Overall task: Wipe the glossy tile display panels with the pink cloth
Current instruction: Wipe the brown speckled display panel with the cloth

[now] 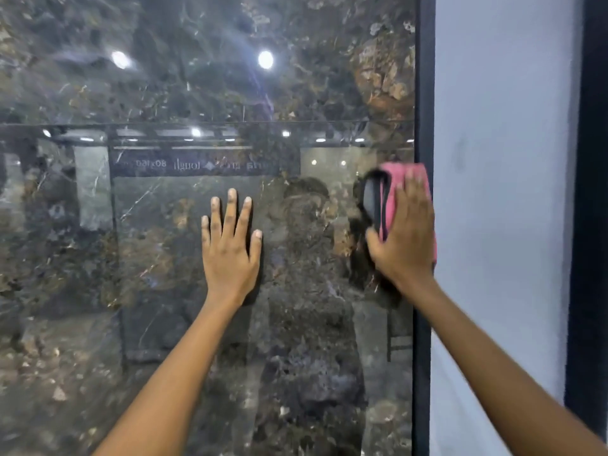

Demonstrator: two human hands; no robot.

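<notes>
Left hand (pixel 230 248) lies flat, fingers spread, on the tile panel (pixel 164 77); at its 3 o'clock, right hand (pixel 406 235) presses the pink cloth (pixel 393 192) flat.

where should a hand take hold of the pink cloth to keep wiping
Flat over its back, from the viewer's side, as the right hand does: the folded pink cloth lies flat against the upright dark tile panel, so only its outer face and edges are reachable.

Tile showroom — glossy marble panel (pixel 197 291), black-framed
</notes>
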